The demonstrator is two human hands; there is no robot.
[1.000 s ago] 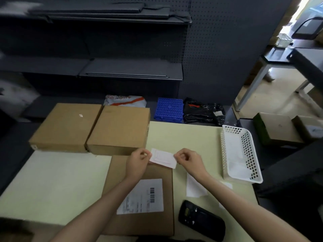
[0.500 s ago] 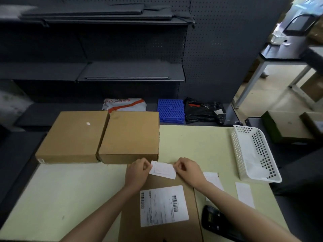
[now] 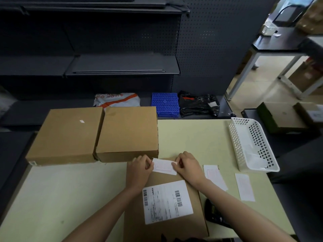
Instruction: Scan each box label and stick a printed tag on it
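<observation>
Pale yellow-green surface (image 3: 192,137) under me, dark shelving behind. I see a small white printed tag (image 3: 164,166) pinched at its ends by my left hand (image 3: 139,169) and right hand (image 3: 187,167), over the far edge of a flat brown cardboard box (image 3: 199,203) with a white barcode label (image 3: 167,201). Just right of my right hand lie two white paper slips (image 3: 215,177); beyond them, a white perforated plastic basket (image 3: 251,145).

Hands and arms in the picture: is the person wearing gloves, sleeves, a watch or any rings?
No gloves: the left hand and the right hand are both bare. Both forearms are bare too, right down to the bottom edge of the picture, so no sleeve shows. There is no watch or bracelet on either wrist, and no rings can be seen on the fingers that show.
</observation>
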